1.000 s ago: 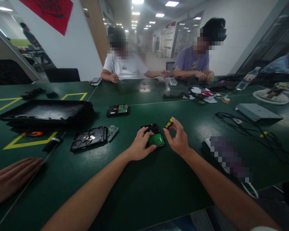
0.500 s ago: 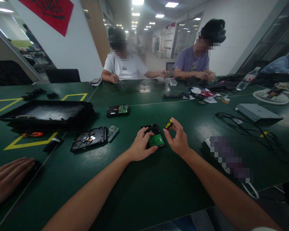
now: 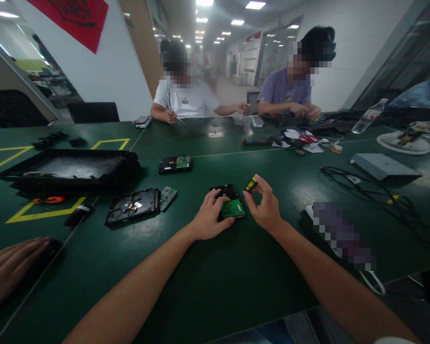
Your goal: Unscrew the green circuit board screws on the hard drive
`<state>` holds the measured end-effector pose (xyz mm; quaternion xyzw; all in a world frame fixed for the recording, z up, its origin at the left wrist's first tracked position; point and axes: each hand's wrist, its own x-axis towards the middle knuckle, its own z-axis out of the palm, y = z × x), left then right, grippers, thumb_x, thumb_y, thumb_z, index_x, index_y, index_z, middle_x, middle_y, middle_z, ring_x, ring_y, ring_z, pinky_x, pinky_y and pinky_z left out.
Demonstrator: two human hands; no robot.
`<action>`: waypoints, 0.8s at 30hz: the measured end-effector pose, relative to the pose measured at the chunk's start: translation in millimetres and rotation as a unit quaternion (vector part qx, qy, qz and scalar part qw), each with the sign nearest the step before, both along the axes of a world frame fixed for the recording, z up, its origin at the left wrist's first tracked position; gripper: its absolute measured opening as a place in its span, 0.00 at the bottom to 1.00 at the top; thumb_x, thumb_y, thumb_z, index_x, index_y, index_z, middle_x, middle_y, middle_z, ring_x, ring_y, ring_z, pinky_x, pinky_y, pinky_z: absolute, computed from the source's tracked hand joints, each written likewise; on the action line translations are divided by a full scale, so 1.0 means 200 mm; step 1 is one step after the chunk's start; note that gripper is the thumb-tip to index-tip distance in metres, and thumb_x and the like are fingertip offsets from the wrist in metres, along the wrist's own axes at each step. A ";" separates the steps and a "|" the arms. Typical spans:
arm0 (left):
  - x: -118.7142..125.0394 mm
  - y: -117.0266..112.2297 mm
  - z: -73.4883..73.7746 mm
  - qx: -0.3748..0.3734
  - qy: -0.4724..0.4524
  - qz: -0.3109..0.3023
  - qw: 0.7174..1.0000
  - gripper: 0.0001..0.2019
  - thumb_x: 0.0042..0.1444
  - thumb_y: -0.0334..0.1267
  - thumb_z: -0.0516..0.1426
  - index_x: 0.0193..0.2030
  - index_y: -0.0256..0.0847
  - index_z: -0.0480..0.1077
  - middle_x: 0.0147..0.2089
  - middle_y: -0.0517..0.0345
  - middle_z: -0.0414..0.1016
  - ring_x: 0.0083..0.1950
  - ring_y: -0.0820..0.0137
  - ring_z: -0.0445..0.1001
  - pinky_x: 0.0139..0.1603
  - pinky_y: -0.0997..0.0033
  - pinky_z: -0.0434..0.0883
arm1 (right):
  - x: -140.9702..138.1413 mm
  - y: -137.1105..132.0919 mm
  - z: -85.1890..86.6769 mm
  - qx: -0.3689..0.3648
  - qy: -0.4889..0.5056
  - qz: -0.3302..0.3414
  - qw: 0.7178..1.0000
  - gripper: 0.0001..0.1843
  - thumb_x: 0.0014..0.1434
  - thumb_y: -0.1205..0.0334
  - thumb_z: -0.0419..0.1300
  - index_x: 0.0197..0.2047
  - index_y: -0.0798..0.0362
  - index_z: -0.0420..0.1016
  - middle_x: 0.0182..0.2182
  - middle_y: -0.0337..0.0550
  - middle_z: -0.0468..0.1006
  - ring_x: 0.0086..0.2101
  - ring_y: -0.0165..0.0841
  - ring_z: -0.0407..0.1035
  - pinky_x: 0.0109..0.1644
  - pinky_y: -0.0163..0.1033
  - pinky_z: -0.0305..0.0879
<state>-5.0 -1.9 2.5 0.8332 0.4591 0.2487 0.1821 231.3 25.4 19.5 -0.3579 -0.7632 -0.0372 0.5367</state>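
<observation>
My left hand [image 3: 212, 217] rests on a hard drive [image 3: 232, 208] with a green circuit board facing up, its thumb at the near edge and its fingers across the far left part. Between the thumb and fingertips of my right hand [image 3: 264, 205] is a short yellow-and-black screwdriver [image 3: 251, 184], tilted, just right of the drive and above the table. Its shaft cannot be made out. Left of my left hand lie a larger black drive [image 3: 133, 207] and a loose circuit board [image 3: 168, 197]. Another hard drive [image 3: 175, 165] lies farther back.
A black tray [image 3: 68, 167] stands at the left, and another person's hand [image 3: 14, 267] rests at the near left. To the right are a cable [image 3: 365, 186], a grey box [image 3: 385, 167] and a phone-like item [image 3: 340, 234]. Two people sit across the green table [image 3: 208, 286].
Both my hands, the screwdriver and the hard drive stay practically in place. The view has shifted very slightly.
</observation>
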 end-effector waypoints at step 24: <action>0.00 0.00 0.01 0.010 0.004 -0.004 1.000 0.32 0.62 0.50 0.63 0.68 0.43 0.61 0.77 0.39 0.48 0.80 0.42 0.43 0.76 0.36 0.54 | 0.00 -0.01 0.01 -0.015 0.000 0.015 1.000 0.38 0.70 0.62 0.60 0.77 0.45 0.48 0.61 0.55 0.75 0.44 0.40 0.82 0.51 0.52 0.83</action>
